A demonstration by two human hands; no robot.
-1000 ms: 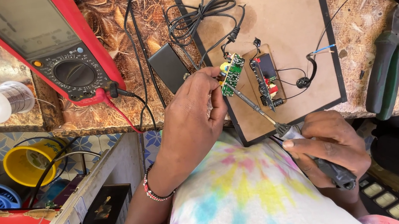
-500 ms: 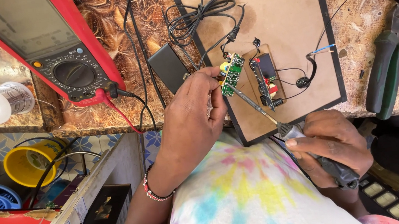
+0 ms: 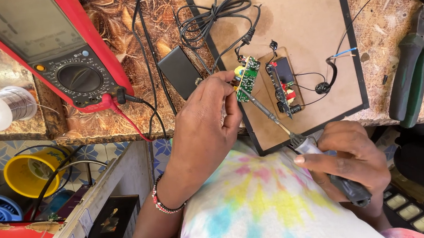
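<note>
A: The left hand [image 3: 207,127] pinches the small green circuit board [image 3: 246,77] at its near edge, tilted on the brown work board [image 3: 316,6]. The right hand [image 3: 352,159] is clenched round the soldering iron [image 3: 300,143], its tip on the board's near end.

B: I'd keep the pinch steady and the tip on 1 joint only; fingertips [image 3: 229,80] sit close to the heat.

A: Just right lies a 2nd circuit board [image 3: 284,87]. Its black wires [image 3: 325,82], and the coiled cable [image 3: 211,15] further off, could snag.

B: Solder spool [image 3: 0,107] and red multimeter [image 3: 49,47] sit far left; green pliers [image 3: 412,77] right.
</note>
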